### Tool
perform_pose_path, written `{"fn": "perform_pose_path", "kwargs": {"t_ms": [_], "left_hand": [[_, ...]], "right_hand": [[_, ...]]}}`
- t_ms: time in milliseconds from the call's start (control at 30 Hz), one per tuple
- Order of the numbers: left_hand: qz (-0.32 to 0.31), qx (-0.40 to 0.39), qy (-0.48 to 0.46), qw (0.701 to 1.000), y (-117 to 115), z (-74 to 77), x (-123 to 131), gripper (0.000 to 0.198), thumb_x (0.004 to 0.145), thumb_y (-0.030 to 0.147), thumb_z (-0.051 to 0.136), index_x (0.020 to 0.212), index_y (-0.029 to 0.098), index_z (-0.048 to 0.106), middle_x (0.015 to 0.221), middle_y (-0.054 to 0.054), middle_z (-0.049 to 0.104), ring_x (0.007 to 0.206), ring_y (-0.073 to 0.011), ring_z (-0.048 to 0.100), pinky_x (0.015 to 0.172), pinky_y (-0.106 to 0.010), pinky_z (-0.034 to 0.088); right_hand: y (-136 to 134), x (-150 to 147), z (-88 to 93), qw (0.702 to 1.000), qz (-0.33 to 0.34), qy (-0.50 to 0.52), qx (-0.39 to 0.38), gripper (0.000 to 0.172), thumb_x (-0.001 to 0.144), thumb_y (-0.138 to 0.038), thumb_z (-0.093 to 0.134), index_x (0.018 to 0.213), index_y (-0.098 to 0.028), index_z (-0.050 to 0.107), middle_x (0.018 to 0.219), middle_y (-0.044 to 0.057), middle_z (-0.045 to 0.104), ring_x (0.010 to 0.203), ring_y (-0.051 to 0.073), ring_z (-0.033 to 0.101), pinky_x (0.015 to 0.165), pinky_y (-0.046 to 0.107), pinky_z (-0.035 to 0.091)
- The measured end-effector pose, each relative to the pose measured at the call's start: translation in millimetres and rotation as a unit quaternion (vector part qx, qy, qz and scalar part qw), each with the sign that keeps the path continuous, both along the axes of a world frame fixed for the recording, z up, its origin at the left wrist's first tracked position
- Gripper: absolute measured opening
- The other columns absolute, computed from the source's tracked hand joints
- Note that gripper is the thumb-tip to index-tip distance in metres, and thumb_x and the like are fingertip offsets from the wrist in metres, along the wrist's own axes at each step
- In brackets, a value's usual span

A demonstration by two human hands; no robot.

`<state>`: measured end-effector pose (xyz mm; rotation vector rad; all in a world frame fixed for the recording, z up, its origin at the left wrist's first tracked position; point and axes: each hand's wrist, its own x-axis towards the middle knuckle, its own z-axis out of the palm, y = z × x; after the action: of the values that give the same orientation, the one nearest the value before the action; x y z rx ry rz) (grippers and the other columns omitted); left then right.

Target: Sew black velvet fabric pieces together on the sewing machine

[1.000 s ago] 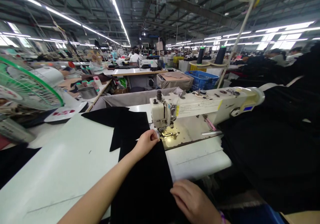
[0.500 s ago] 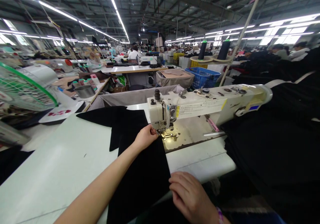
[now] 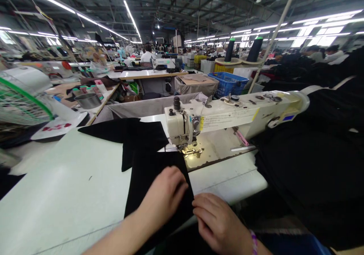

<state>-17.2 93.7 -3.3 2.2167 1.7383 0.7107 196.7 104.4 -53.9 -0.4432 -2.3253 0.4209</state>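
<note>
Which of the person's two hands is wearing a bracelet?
The right hand, with a purple bracelet at its wrist; the left hand has a bare wrist.

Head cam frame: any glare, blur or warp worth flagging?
Head view: strong wide-angle warp, with the ceiling light strips bowing toward the frame edges; bright glare on the steel bed of the sewing machine; the black fabric is nearly featureless, its weave lost; the left hand and right hand look fairly sharp, no obvious motion blur.
</note>
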Motion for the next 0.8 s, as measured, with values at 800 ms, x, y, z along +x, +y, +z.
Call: {"fn": "perform_pose_path", "kwargs": {"t_ms": [800], "left_hand": [[-0.182, 0.112, 0.103, 0.971, 48.1, -17.5, -57.6, 0.029, 0.097, 0.014, 0.048, 0.117, 0.016, 0.069, 0.115, -0.013, 0.071, 0.11, -0.0243, 0.066, 0.093, -0.04, 0.061]], "right_hand": [[99.1, -58.1, 15.8, 0.99, -0.058, -0.128, 0.015, 0.02, 0.087, -0.008, 0.058, 0.099, -0.017, 0.073, 0.102, 0.008, 0.066, 0.101, 0.024, 0.056, 0.09, 0.04, 0.05]]}}
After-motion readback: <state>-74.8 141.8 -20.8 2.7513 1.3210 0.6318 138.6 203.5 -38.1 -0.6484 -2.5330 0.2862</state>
